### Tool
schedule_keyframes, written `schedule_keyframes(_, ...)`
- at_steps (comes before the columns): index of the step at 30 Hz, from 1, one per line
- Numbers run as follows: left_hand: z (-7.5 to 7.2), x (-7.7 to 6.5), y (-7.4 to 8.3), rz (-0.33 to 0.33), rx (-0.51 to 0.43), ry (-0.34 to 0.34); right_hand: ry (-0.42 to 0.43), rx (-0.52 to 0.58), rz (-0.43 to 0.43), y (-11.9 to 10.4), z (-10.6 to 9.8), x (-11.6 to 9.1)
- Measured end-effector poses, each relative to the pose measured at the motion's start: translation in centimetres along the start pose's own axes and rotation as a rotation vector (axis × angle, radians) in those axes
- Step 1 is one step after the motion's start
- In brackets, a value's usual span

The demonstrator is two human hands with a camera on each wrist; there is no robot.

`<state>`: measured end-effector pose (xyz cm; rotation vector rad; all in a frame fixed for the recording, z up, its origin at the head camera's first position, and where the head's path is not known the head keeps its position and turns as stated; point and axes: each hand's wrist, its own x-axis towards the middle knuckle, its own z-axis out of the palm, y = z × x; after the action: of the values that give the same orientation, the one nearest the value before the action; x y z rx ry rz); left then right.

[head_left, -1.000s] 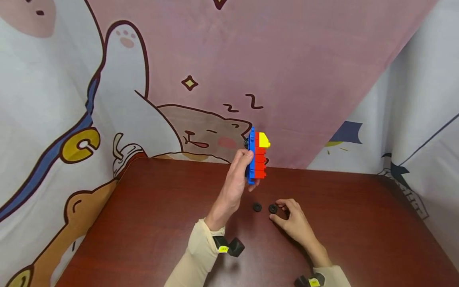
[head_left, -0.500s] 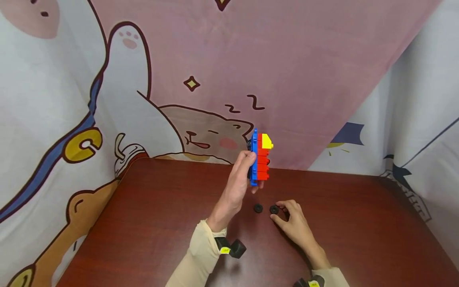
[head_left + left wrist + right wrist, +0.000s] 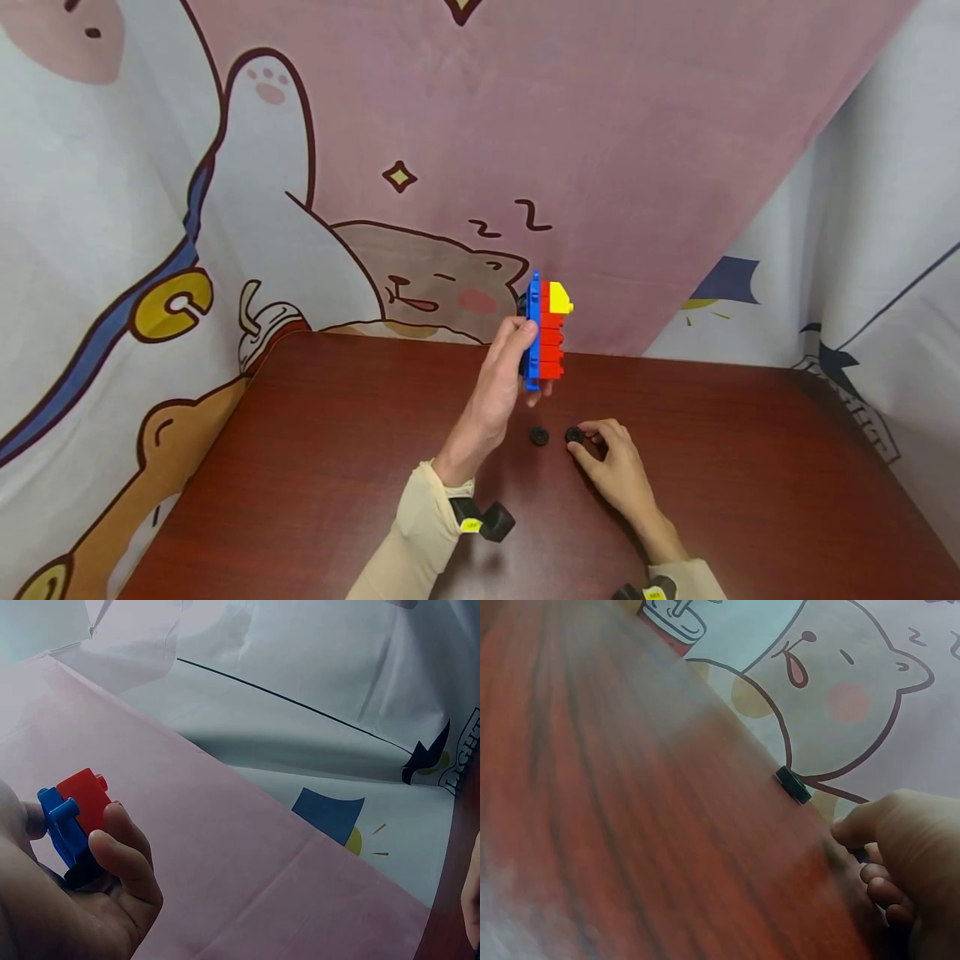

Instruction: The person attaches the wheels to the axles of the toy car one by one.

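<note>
Above the table my left hand [image 3: 489, 400] grips a toy car [image 3: 551, 354] built of blocks. It stands on end, with a blue base [image 3: 532, 358], red bricks and a yellow brick [image 3: 559, 297] near the top. In the left wrist view the fingers curl round the car's blue and red end [image 3: 84, 796]. Down at the tabletop, thumb and fingertips of my right hand [image 3: 622, 475] pinch a small black toy wheel [image 3: 573, 435]; the hand mostly hides it in the right wrist view. A second black wheel [image 3: 538, 436] lies just left of it.
The dark red wooden table [image 3: 337, 467] reaches back to a hanging cloth [image 3: 637, 167] printed with cartoon animals. Cloth also hangs along both sides. Each wrist wears a black camera, the left one [image 3: 483, 518] sticking out over the table.
The wheel at my right fingertips has tipped and shifted slightly as thumb and fingers close on it. My left hand, with the toy car, has drifted slightly right in the view.
</note>
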<state>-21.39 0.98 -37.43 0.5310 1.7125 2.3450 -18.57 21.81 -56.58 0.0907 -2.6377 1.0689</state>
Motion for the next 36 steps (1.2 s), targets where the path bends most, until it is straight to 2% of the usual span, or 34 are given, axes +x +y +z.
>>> schedule_keyframes(5, 0.1, 0.0, 0.1, -0.003, -0.012, -0.003, 0.010, 0.038, 0.041, 0.0, 0.0, 0.1)
schedule_keyframes(9, 0.0, -0.1, 0.1, -0.005, -0.012, -0.002, 0.035, 0.130, 0.062, -0.3, 0.1, 0.2)
schedule_keyframes(12, 0.0, -0.1, 0.1, -0.006, -0.017, 0.002, 0.070, 0.206, 0.040, -1.0, -0.1, 0.4)
schedule_keyframes(17, 0.1, -0.2, 0.0, 0.003, -0.038, 0.005, 0.159, 0.300, -0.090, -4.4, -1.7, 1.5)
schedule_keyframes(23, 0.2, -0.1, -0.2, 0.001, -0.053, -0.001, 0.238, 0.356, -0.309, -10.2, -5.7, 3.1)
schedule_keyframes(28, 0.3, 0.0, -0.4, -0.005, -0.071, 0.011, 0.287, 0.418, -0.387, -11.9, -7.9, 4.8)
schedule_keyframes(36, 0.8, 0.1, -0.4, -0.028, -0.077, 0.024, 0.339, 0.493, -0.516, -14.8, -9.7, 6.2)
